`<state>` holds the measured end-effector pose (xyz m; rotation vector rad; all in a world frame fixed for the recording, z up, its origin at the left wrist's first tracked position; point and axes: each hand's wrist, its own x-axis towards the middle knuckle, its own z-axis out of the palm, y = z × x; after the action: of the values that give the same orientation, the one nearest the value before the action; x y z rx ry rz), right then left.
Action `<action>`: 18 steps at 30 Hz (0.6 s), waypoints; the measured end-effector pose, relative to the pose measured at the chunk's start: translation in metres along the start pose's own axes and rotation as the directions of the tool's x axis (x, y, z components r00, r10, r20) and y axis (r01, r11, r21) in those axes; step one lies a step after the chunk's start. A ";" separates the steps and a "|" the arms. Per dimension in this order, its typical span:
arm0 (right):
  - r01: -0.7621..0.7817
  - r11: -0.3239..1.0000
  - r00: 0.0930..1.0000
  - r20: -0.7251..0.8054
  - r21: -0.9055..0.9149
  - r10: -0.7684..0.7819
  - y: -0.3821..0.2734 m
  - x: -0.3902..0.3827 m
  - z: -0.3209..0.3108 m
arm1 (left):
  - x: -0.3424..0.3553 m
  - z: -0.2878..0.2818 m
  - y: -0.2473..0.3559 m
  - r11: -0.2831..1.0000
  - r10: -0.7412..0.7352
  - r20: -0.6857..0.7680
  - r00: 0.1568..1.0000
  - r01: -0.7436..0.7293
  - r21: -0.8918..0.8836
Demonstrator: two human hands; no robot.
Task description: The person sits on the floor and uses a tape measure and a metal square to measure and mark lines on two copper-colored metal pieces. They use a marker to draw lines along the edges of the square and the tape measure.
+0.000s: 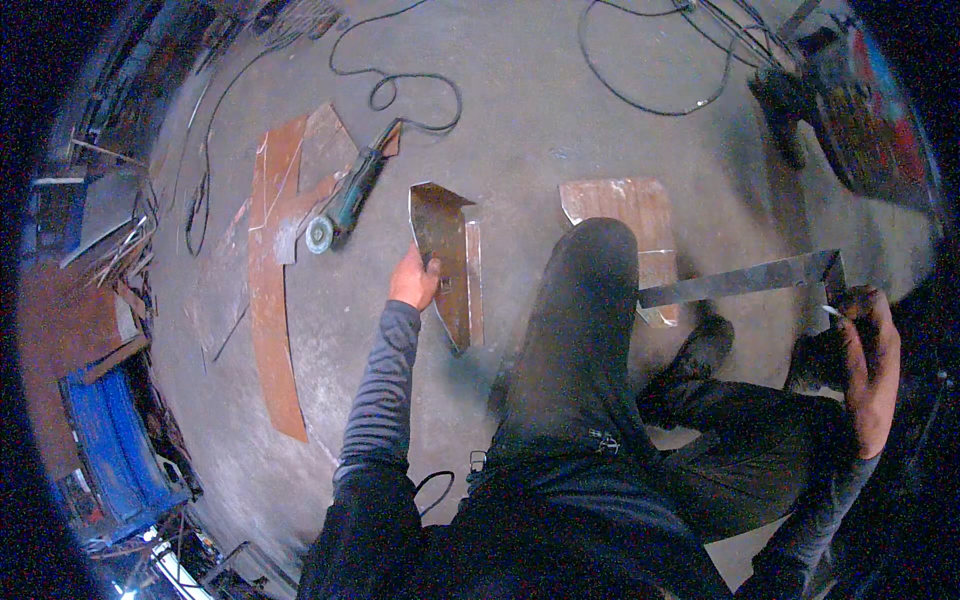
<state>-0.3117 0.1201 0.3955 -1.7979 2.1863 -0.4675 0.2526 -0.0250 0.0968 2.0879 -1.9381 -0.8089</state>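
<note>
My left hand (413, 281) grips the left edge of a bent brown steel plate (440, 225), thumb on its face. The plate stands tilted on the floor, and a narrow strip of metal (474, 285) shows along its right side. Off to the right, my right hand (870, 375) is closed around the corner end of a dark steel square (735, 282), whose long arm reaches left to my knee. A thin white stick like chalk (831, 312) pokes out between those fingers. Partly hidden behind my knee, a flat rusty plate (635, 205) lies on the floor.
An angle grinder (352, 200) with a pale disc rests by rusty sheet offcuts (275, 330) on the left. Its cable (440, 127) loops away behind. Another cable coil (690, 108) lies at the far right. A blue metal box (118, 440) and scrap metal line the left side.
</note>
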 end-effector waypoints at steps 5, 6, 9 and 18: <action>-0.027 1.000 0.988 -0.152 0.000 0.027 0.016 -0.011 0.005 | 0.004 0.006 0.003 0.998 -0.005 0.015 1.000 0.006 -0.065; -0.021 1.000 0.980 -0.199 -0.006 0.019 0.017 -0.013 0.007 | 0.005 0.006 0.004 0.998 -0.003 0.017 1.000 0.004 -0.067; 0.005 1.000 0.980 -0.198 -0.030 -0.010 0.000 -0.009 0.008 | 0.005 0.006 -0.006 0.996 0.010 0.013 1.000 -0.008 -0.086; -0.015 0.991 1.000 0.005 0.131 0.014 -0.014 0.006 -0.009 | 0.004 -0.004 -0.006 0.986 -0.056 0.113 0.992 0.073 -0.149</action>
<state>-0.3043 0.1124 0.4094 -1.7117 2.1114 -0.5896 0.2596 -0.0290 0.0958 2.0645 -1.8034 -1.0703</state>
